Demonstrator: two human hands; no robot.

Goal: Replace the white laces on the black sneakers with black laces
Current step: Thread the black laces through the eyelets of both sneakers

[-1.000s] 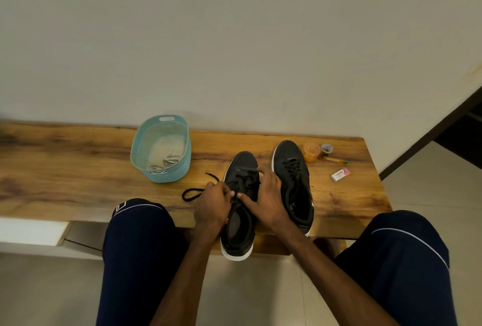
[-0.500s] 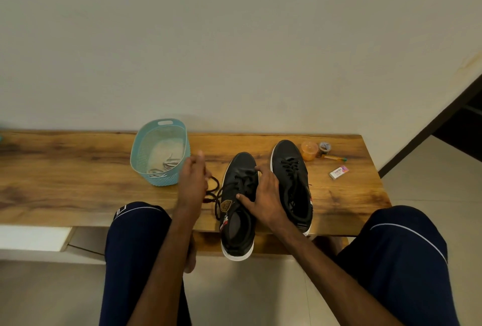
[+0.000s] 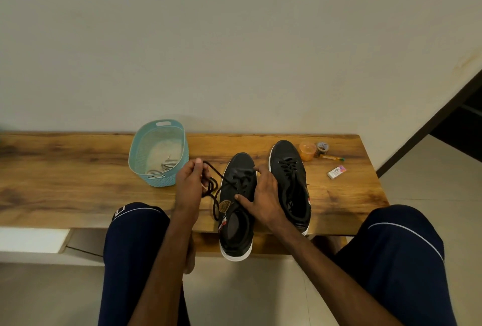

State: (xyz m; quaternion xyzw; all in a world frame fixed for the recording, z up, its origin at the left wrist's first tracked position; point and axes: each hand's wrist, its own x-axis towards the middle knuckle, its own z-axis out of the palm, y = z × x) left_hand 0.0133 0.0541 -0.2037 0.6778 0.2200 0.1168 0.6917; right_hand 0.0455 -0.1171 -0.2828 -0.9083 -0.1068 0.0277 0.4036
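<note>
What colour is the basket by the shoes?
The basket is light blue, almost turquoise; the head view shows it.

- Nearer sneaker [image 3: 232, 218]: black upper, white sole, toe pointing away. Its heel overhangs the front edge of the counter [image 3: 78, 182]. The right hand [image 3: 263, 195] holds it at the lacing area.
- Farther sneaker [image 3: 289, 182]: same design, just beside the first on its right, laced in black.
- Black lace [image 3: 213, 187]: threaded into the nearer sneaker. Its free length runs left in loose loops, pinched by the left hand [image 3: 189, 185].
- White laces [image 3: 163, 166]: loose heap inside the teal basket [image 3: 159, 181].
</note>
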